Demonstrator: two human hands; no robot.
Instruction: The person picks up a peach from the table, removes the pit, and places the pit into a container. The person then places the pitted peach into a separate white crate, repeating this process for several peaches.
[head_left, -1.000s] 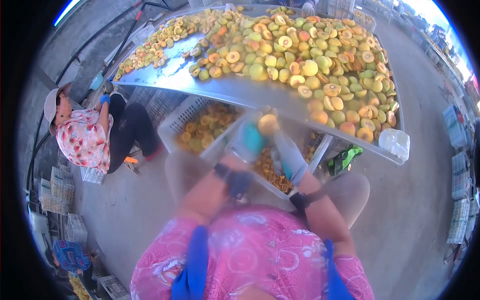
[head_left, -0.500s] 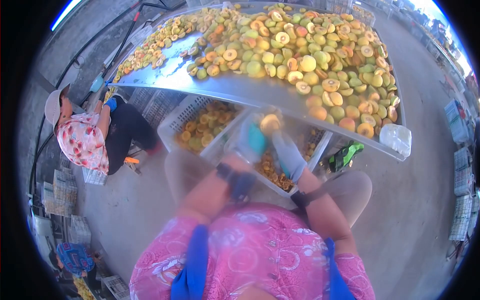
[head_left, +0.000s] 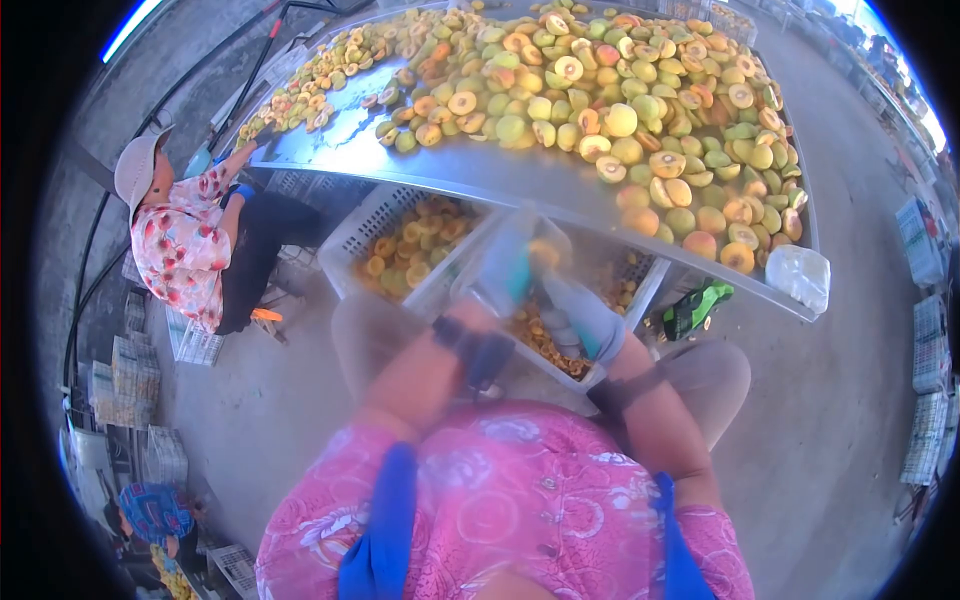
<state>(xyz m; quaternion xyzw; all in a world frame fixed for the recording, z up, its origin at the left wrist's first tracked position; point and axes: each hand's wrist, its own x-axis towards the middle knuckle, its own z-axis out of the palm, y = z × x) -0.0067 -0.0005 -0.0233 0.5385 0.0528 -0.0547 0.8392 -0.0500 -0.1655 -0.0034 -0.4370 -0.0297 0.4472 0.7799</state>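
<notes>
My left hand (head_left: 503,265), in a grey and teal glove, is closed on a halved peach (head_left: 544,254) above a white crate (head_left: 480,250). The peach is blurred by motion. My right hand (head_left: 588,318), gloved too, meets the fruit from the right with its fingers curled. Whatever those fingers hold is too smeared to make out. Below both hands, small orange-brown pieces (head_left: 545,335) lie in the crate. Another crate to the left holds peach halves (head_left: 412,248).
A metal table (head_left: 340,150) heaped with halved peaches (head_left: 640,110) stands ahead. On its right corner sits a clear plastic-wrapped block (head_left: 798,277). A green bag (head_left: 695,308) lies beneath. One person (head_left: 185,240) sits at left, another person (head_left: 155,515) lower left. Stacked crates (head_left: 930,350) line the right.
My hands stay over the crate, with the peach slightly lower and more blurred. The person at left has leaned closer to the table and stretched an arm toward it. The view has shifted slightly.
</notes>
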